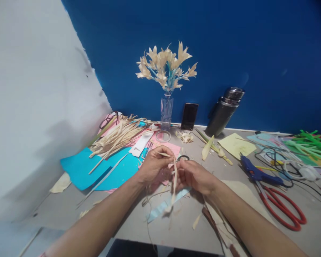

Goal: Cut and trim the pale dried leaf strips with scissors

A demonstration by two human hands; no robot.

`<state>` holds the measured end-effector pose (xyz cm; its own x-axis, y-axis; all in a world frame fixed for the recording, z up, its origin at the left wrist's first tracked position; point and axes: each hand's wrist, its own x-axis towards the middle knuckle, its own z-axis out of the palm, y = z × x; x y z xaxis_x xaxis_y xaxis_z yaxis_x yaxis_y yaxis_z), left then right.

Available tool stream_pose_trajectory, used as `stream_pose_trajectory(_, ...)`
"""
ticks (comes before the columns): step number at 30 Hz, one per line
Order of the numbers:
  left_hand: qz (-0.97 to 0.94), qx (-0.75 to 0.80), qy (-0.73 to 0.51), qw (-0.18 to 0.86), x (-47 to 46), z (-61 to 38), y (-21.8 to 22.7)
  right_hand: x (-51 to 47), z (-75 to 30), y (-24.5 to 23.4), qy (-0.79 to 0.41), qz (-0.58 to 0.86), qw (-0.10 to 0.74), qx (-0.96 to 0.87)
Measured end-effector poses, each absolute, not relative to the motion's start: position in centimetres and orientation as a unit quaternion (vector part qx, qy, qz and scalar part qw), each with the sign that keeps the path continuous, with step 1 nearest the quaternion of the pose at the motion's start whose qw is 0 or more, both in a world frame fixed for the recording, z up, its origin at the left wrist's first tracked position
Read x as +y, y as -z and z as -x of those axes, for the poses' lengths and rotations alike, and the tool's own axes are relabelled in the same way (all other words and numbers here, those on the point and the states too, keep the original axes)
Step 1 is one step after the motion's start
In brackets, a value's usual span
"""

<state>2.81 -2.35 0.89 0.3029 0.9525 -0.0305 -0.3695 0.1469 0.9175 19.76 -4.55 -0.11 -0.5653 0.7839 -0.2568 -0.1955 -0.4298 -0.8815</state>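
Two hands meet over the middle of the grey table [69, 210], just in front of you. Your left hand [153, 166] pinches the top end of one pale dried-leaf strip [174, 180] between thumb and forefinger. Your right hand [195, 175] curls its fingers around the same strip, which hangs down between both hands over a light-blue paper strip [163, 207].

One loose heap of dried strips [117, 137] lies to the left on one blue sheet [96, 169]. One glass vase [166, 112] of leaf flowers [166, 66], one dark phone [189, 116] and one black flask [224, 110] stand at the blue wall. One blue glue gun [254, 173] and one pair of red scissors [283, 208] lie to the right, near a bundle of green stems [307, 144]. Nothing lies between your hands and the strip.
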Motion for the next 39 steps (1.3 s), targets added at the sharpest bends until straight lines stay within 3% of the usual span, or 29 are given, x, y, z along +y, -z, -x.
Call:
stream_pose_trajectory(3, -0.419, 0.307, -0.466, 0.717, -2.3, -2.6, -0.9, -4.8, -19.7, 0.2, -0.784, 0.324, 0.317, -0.425)
stream_pose_trajectory(6, -0.39, 0.284, -0.458, 0.746, -2.3, -2.6, -0.8, -4.7, -19.6, 0.4, -0.746, 0.345, 0.372, -0.432)
stream_pose_trajectory(11, -0.346, 0.312, -0.422, 0.778, -2.5, -2.4, -0.6, -4.6, -19.7, -0.4, -0.57, 0.457, 0.441, -0.521)
stream_pose_trajectory(18, -0.397, 0.345, -0.396, 0.753, -3.2, -3.1, -0.4, -5.0, -19.9, -1.7, -0.441, 0.472, 0.385, -0.659)
stream_pose_trajectory(25, -0.38, 0.335, -0.378, 0.775, -3.4, -3.1, -0.3, -4.9, -20.7, -1.7, -0.455, 0.461, 0.361, -0.671)
stream_pose_trajectory(30, -0.322, 0.209, -0.376, 0.843, -4.4, -3.3, -0.6, -4.7, -21.7, -2.0, -0.649, 0.334, 0.346, -0.589)
stream_pose_trajectory(33, -0.317, 0.174, -0.366, 0.857, -4.6, -3.4, -0.6, -4.4, -21.9, -1.6, -0.704, 0.277, 0.347, -0.554)
stream_pose_trajectory(39, -0.359, 0.227, -0.381, 0.821, -3.9, -3.3, -0.6, -4.2, -22.2, -1.6, -0.672, 0.322, 0.339, -0.575)
